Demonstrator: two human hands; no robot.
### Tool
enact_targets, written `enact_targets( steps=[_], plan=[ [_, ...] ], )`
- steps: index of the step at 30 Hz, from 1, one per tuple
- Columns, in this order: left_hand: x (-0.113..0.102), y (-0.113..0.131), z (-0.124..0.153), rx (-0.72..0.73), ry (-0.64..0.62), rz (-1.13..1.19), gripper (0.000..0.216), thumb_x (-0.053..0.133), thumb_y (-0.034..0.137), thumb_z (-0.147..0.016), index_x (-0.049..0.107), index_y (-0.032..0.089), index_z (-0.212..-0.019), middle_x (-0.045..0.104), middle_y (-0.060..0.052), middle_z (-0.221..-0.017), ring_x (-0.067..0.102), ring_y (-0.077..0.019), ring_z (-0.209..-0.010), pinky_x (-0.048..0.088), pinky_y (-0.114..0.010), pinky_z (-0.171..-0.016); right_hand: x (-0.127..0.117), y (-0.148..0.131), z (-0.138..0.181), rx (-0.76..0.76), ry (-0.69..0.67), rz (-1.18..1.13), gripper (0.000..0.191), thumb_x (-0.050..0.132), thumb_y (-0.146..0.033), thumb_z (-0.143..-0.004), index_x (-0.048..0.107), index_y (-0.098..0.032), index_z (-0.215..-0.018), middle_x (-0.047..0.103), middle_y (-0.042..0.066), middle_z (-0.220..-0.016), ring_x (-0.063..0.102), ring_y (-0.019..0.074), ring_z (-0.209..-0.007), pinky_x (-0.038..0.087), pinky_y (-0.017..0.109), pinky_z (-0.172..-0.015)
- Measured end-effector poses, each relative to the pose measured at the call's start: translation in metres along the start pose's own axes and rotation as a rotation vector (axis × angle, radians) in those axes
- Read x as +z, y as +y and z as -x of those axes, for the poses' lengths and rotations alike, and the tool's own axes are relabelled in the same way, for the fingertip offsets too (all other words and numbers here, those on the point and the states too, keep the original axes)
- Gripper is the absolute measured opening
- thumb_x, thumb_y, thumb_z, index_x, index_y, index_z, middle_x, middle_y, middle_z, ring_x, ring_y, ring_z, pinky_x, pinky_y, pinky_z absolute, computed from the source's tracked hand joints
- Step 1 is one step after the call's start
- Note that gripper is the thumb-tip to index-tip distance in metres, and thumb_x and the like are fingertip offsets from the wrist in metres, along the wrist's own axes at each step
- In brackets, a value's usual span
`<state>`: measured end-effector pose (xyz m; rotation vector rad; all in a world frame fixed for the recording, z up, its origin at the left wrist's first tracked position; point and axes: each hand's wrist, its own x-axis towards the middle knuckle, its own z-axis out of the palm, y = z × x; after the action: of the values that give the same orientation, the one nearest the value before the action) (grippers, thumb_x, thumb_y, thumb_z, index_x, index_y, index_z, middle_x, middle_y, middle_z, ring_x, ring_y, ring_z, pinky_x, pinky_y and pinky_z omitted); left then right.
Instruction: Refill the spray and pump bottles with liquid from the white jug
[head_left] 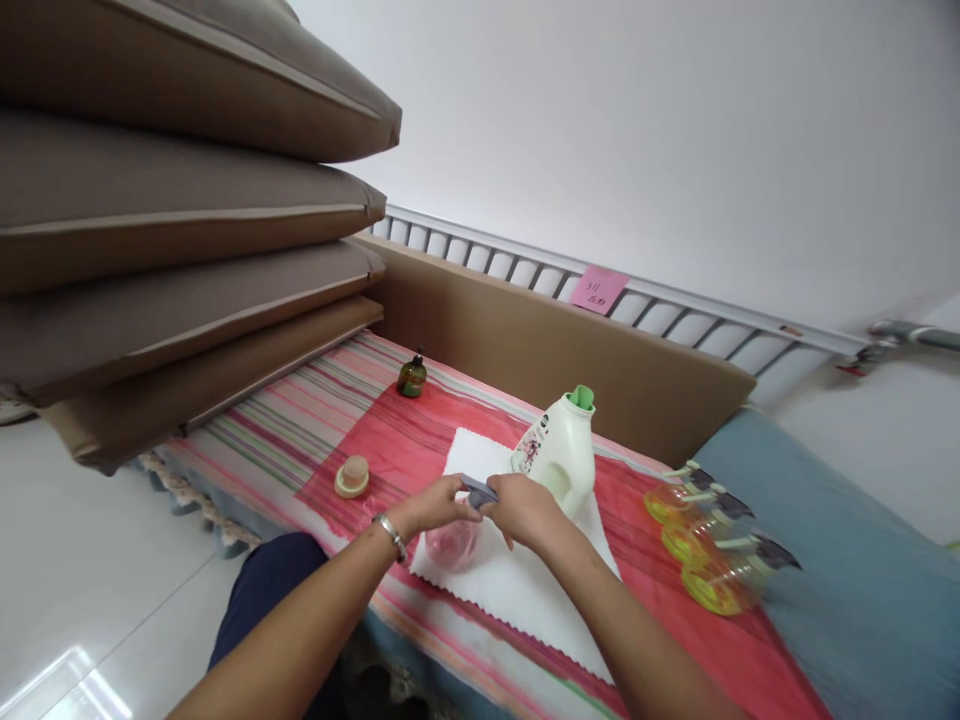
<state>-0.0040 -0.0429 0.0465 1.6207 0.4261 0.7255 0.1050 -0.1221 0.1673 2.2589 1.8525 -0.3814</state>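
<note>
A clear pink bottle (453,546) stands over the white cloth, just below my hands. My left hand (435,506) is closed by its top, thumb and fingers around a dark grey piece (478,491) that looks like a spray head. From the other side, my right hand (525,508) grips the same grey piece, its fingers partly hidden. Whether the grey piece is seated on the bottle I cannot tell. Right behind my hands, a large pale-green jug (574,445) with a green spout rests on the white cloth (517,590).
Three yellow spray bottles (712,585) with dark heads sit at the right. A cream cap (352,477) lies at the left, and a small dark-green pump bottle (412,377) is farther back. Stacked brown cushions (187,200) rise on the left; a brown board (540,340) borders the back.
</note>
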Motion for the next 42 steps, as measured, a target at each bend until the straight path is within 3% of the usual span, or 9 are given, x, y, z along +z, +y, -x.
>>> enact_targets(
  steps=[5, 12, 15, 18, 24, 30, 36, 39, 42],
  plan=[
    [0.015, -0.004, 0.008, 0.008, 0.160, -0.019, 0.039, 0.078, 0.015, -0.060, 0.063, 0.017, -0.097, 0.065, -0.005, -0.100, 0.056, -0.0206, -0.098, 0.042, -0.032, -0.090, 0.002, 0.000, -0.001, 0.008, 0.017, -0.006, 0.027, 0.054, -0.041, -0.088, 0.062, -0.016, -0.091, 0.064, 0.000, -0.077, 0.061, 0.0143, -0.069, 0.051, 0.034, -0.069],
    [-0.004, -0.004, -0.001, -0.051, -0.050, 0.001, 0.032, 0.078, 0.011, -0.054, 0.069, 0.016, -0.084, 0.068, 0.000, -0.082, 0.061, -0.0183, -0.081, 0.047, -0.029, -0.077, -0.003, -0.003, 0.004, 0.007, 0.015, -0.021, 0.025, 0.054, -0.040, -0.089, 0.062, -0.016, -0.092, 0.065, 0.000, -0.079, 0.061, 0.0137, -0.068, 0.051, 0.033, -0.068],
    [0.004, -0.004, 0.002, -0.033, 0.031, -0.007, 0.042, 0.079, 0.015, -0.056, 0.065, 0.017, -0.095, 0.066, -0.002, -0.092, 0.058, -0.0195, -0.091, 0.045, -0.031, -0.084, -0.003, -0.005, 0.004, 0.018, 0.021, -0.021, 0.026, 0.055, -0.040, -0.088, 0.062, -0.016, -0.092, 0.065, 0.001, -0.083, 0.061, 0.0142, -0.070, 0.051, 0.034, -0.069],
    [0.012, -0.007, 0.004, -0.024, 0.112, -0.003, 0.038, 0.077, 0.016, -0.062, 0.063, 0.016, -0.097, 0.064, -0.004, -0.098, 0.055, -0.0196, -0.097, 0.041, -0.031, -0.089, -0.001, -0.003, 0.003, 0.023, 0.026, -0.019, 0.026, 0.054, -0.040, -0.089, 0.062, -0.016, -0.092, 0.065, 0.002, -0.083, 0.061, 0.0144, -0.071, 0.051, 0.034, -0.070],
    [-0.003, -0.007, -0.001, -0.068, -0.075, 0.025, 0.029, 0.077, 0.008, -0.054, 0.069, 0.016, -0.081, 0.066, 0.002, -0.078, 0.060, -0.0165, -0.078, 0.047, -0.028, -0.076, 0.003, 0.001, 0.003, 0.018, 0.027, -0.024, 0.025, 0.054, -0.040, -0.089, 0.062, -0.016, -0.093, 0.064, 0.000, -0.080, 0.060, 0.0135, -0.067, 0.051, 0.033, -0.067],
    [0.004, -0.013, 0.002, -0.049, 0.051, 0.016, 0.043, 0.078, 0.016, -0.058, 0.064, 0.017, -0.099, 0.065, -0.004, -0.099, 0.056, -0.0199, -0.097, 0.042, -0.031, -0.089, 0.003, 0.000, 0.001, 0.024, 0.027, -0.032, 0.027, 0.054, -0.042, -0.088, 0.062, -0.016, -0.091, 0.064, 0.001, -0.081, 0.060, 0.0142, -0.069, 0.050, 0.034, -0.069],
    [-0.006, -0.009, -0.002, -0.087, -0.087, 0.024, 0.029, 0.079, 0.019, -0.055, 0.069, 0.015, -0.082, 0.067, -0.001, -0.080, 0.061, -0.0188, -0.079, 0.048, -0.032, -0.079, 0.002, 0.000, 0.002, 0.021, 0.009, -0.040, 0.028, 0.051, -0.042, -0.089, 0.061, -0.016, -0.092, 0.064, -0.001, -0.074, 0.059, 0.0130, -0.062, 0.049, 0.032, -0.066],
    [0.000, -0.007, 0.001, -0.062, 0.010, -0.005, 0.043, 0.081, 0.020, -0.053, 0.067, 0.016, -0.094, 0.067, -0.003, -0.094, 0.059, -0.0203, -0.091, 0.044, -0.033, -0.088, 0.001, 0.000, 0.002, 0.024, 0.012, -0.045, 0.029, 0.051, -0.043, -0.089, 0.062, -0.016, -0.093, 0.065, 0.000, -0.075, 0.060, 0.0138, -0.064, 0.049, 0.033, -0.068],
    [0.004, -0.008, 0.001, -0.050, 0.067, -0.020, 0.042, 0.079, 0.018, -0.056, 0.066, 0.015, -0.096, 0.066, -0.003, -0.097, 0.057, -0.0201, -0.096, 0.042, -0.032, -0.091, 0.001, -0.001, 0.002, 0.029, 0.017, -0.040, 0.030, 0.053, -0.044, -0.088, 0.062, -0.016, -0.092, 0.066, 0.001, -0.080, 0.061, 0.0149, -0.069, 0.049, 0.034, -0.071]
  ],
)
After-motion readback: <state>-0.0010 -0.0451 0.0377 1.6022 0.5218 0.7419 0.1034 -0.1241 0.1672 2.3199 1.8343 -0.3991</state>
